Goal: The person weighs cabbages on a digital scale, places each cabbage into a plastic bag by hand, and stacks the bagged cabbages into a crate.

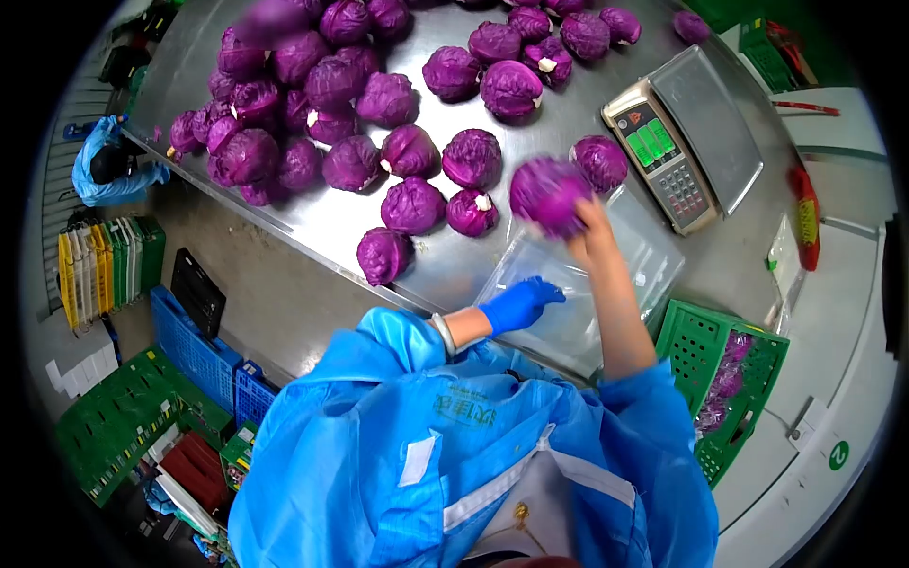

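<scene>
My right hand (589, 232), ungloved, grips a purple cabbage (549, 196), which is blurred by motion, above a stack of clear plastic bags (620, 260). Below and to the left, my left hand (521, 305) in a blue glove lies over the bags with its fingers pinched together, seemingly on the plastic of the top one. Another purple cabbage (598, 163) rests just beyond the held one, beside a digital scale (663, 156) with green lit displays and a clear flat pan. Loose cabbages (472, 159) lie to the left of the bags.
A large heap of purple cabbages (331, 83) covers the far left of the metal table (312, 213). Right of my body stands a green crate (701, 331) holding wrapped cabbages. Blue crates (194, 346) and stacked folded crates (109, 265) stand at left. Another person (114, 166) is at far left.
</scene>
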`<action>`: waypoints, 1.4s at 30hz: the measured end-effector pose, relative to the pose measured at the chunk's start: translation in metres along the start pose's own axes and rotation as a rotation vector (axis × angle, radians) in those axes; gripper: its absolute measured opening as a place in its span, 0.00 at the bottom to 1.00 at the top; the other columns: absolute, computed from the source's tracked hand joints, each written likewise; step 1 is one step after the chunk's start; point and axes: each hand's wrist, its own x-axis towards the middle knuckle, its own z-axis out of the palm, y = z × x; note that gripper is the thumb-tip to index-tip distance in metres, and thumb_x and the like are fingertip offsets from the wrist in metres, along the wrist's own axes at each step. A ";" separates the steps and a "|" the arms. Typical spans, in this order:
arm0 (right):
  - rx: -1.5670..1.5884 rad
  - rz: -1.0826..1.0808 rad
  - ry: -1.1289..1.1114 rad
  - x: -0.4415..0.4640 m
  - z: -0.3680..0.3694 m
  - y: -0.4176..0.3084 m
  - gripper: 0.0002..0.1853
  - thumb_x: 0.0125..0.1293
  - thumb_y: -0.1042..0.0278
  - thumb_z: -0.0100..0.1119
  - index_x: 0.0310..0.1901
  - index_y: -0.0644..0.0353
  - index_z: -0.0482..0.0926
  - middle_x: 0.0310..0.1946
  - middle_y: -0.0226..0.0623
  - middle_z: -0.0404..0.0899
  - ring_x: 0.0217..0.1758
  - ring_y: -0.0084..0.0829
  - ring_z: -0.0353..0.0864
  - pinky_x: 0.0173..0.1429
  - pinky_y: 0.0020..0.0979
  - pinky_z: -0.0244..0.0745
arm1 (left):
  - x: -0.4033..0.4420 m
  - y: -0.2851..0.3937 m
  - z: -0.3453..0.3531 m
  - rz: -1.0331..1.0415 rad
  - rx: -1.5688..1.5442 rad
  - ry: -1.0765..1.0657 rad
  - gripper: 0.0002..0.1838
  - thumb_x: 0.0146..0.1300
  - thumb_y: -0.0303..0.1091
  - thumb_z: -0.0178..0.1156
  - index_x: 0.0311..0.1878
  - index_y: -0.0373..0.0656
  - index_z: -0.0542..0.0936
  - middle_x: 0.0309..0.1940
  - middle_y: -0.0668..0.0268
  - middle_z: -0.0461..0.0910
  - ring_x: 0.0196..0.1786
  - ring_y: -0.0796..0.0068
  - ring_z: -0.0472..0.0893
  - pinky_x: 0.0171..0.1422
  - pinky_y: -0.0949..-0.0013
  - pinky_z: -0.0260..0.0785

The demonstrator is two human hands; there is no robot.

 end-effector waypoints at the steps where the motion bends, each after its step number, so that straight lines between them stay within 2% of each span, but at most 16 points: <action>1: 0.380 0.270 -0.087 -0.027 -0.057 0.034 0.37 0.62 0.47 0.66 0.68 0.56 0.68 0.62 0.43 0.75 0.64 0.40 0.77 0.67 0.44 0.75 | 0.007 0.002 -0.009 -0.029 -0.030 -0.054 0.29 0.52 0.17 0.55 0.60 0.45 0.80 0.62 0.55 0.76 0.59 0.50 0.78 0.66 0.54 0.70; 3: 0.603 0.228 -0.197 -0.103 -0.064 0.059 0.46 0.55 0.39 0.71 0.71 0.54 0.66 0.67 0.40 0.72 0.69 0.43 0.72 0.71 0.51 0.70 | 0.009 -0.004 -0.009 0.066 -0.035 -0.042 0.29 0.59 0.25 0.61 0.66 0.47 0.74 0.64 0.54 0.75 0.66 0.53 0.74 0.71 0.55 0.65; 4: 0.427 0.304 0.057 -0.132 -0.073 0.067 0.52 0.50 0.37 0.74 0.72 0.55 0.63 0.69 0.40 0.69 0.70 0.43 0.71 0.72 0.51 0.68 | 0.009 -0.009 -0.015 0.201 -0.089 -0.040 0.29 0.61 0.29 0.62 0.67 0.47 0.73 0.64 0.54 0.74 0.68 0.55 0.72 0.73 0.55 0.63; 8: 0.175 0.060 -0.076 -0.174 -0.057 0.056 0.50 0.56 0.51 0.74 0.75 0.59 0.56 0.68 0.43 0.66 0.70 0.42 0.70 0.74 0.45 0.66 | 0.011 0.034 -0.058 0.004 -0.365 -0.127 0.39 0.58 0.25 0.65 0.74 0.48 0.64 0.68 0.55 0.71 0.74 0.60 0.65 0.76 0.57 0.60; 12: -0.153 0.118 0.282 -0.200 -0.052 0.054 0.45 0.61 0.58 0.70 0.73 0.64 0.55 0.65 0.47 0.66 0.68 0.40 0.70 0.71 0.41 0.68 | -0.003 0.079 -0.052 -0.003 -0.120 -0.128 0.52 0.47 0.15 0.62 0.78 0.57 0.59 0.72 0.56 0.68 0.59 0.46 0.79 0.63 0.58 0.73; 13: -0.273 0.150 0.356 -0.203 -0.050 0.056 0.45 0.61 0.59 0.70 0.73 0.64 0.55 0.65 0.48 0.66 0.68 0.39 0.70 0.71 0.40 0.68 | -0.009 0.086 -0.045 0.004 -0.067 -0.191 0.53 0.49 0.15 0.58 0.79 0.62 0.54 0.71 0.58 0.68 0.46 0.46 0.84 0.49 0.58 0.78; 16: -0.593 0.213 0.443 -0.203 -0.035 0.060 0.45 0.65 0.57 0.69 0.75 0.61 0.52 0.66 0.50 0.65 0.63 0.38 0.75 0.60 0.38 0.76 | -0.016 0.112 -0.060 -0.221 0.001 -0.340 0.53 0.51 0.18 0.55 0.81 0.63 0.49 0.71 0.59 0.69 0.40 0.52 0.85 0.40 0.59 0.78; 17: -0.602 0.266 0.428 -0.207 -0.013 0.049 0.45 0.65 0.56 0.68 0.75 0.61 0.52 0.66 0.51 0.65 0.62 0.38 0.76 0.58 0.39 0.77 | -0.027 0.102 -0.055 -0.112 0.033 -0.251 0.54 0.51 0.19 0.55 0.81 0.64 0.47 0.69 0.60 0.71 0.33 0.55 0.84 0.33 0.59 0.75; 22: -1.361 0.271 0.374 -0.216 0.011 0.012 0.47 0.64 0.55 0.68 0.76 0.57 0.49 0.68 0.54 0.67 0.52 0.40 0.84 0.43 0.32 0.81 | -0.036 0.111 -0.071 -0.049 -0.013 -0.037 0.56 0.46 0.16 0.53 0.81 0.61 0.48 0.70 0.62 0.70 0.39 0.52 0.85 0.36 0.59 0.76; 23: -1.621 0.119 0.368 -0.218 0.001 0.009 0.36 0.63 0.61 0.68 0.70 0.57 0.64 0.57 0.54 0.78 0.45 0.38 0.87 0.39 0.29 0.80 | -0.036 0.112 -0.068 -0.007 -0.045 0.042 0.56 0.46 0.15 0.53 0.81 0.60 0.48 0.70 0.61 0.70 0.39 0.52 0.85 0.37 0.59 0.76; 26: -1.329 0.335 0.272 -0.182 0.005 -0.035 0.21 0.64 0.64 0.68 0.57 0.59 0.77 0.42 0.49 0.85 0.41 0.36 0.88 0.41 0.33 0.81 | -0.036 0.112 -0.063 0.004 -0.068 0.103 0.56 0.45 0.15 0.54 0.81 0.60 0.50 0.69 0.60 0.72 0.38 0.52 0.85 0.35 0.57 0.75; 27: -1.326 0.186 0.337 -0.156 0.039 -0.045 0.13 0.64 0.66 0.67 0.47 0.61 0.82 0.33 0.44 0.86 0.38 0.37 0.88 0.45 0.35 0.81 | -0.039 0.107 -0.066 -0.020 -0.047 0.043 0.56 0.45 0.15 0.54 0.81 0.60 0.50 0.70 0.61 0.71 0.37 0.52 0.84 0.35 0.58 0.75; 29: -1.353 -0.387 0.167 -0.089 0.056 -0.026 0.16 0.63 0.65 0.68 0.51 0.61 0.81 0.38 0.45 0.86 0.41 0.37 0.88 0.47 0.35 0.80 | -0.041 0.099 -0.067 0.004 0.015 0.028 0.55 0.46 0.15 0.53 0.81 0.62 0.51 0.70 0.62 0.71 0.35 0.52 0.84 0.33 0.58 0.75; 32: -1.576 -0.588 -0.065 0.038 0.089 0.012 0.40 0.55 0.51 0.75 0.64 0.66 0.70 0.59 0.52 0.77 0.62 0.48 0.78 0.66 0.42 0.71 | -0.041 0.109 -0.095 0.005 0.079 0.049 0.55 0.46 0.15 0.52 0.80 0.63 0.51 0.68 0.62 0.73 0.36 0.52 0.84 0.33 0.59 0.75; 38: -1.310 -0.127 -0.140 0.158 0.057 0.069 0.47 0.47 0.54 0.79 0.67 0.66 0.66 0.56 0.54 0.78 0.55 0.48 0.82 0.62 0.41 0.75 | -0.040 0.092 -0.104 -0.188 -0.025 -0.033 0.56 0.45 0.15 0.53 0.80 0.63 0.51 0.62 0.58 0.78 0.39 0.48 0.84 0.40 0.56 0.77; 42: -0.215 0.056 -0.137 0.067 0.064 -0.003 0.32 0.63 0.62 0.67 0.65 0.65 0.69 0.54 0.40 0.80 0.54 0.31 0.82 0.62 0.34 0.75 | -0.033 0.087 -0.106 -0.138 -0.137 0.010 0.56 0.45 0.15 0.52 0.80 0.64 0.52 0.60 0.56 0.79 0.48 0.44 0.83 0.47 0.57 0.77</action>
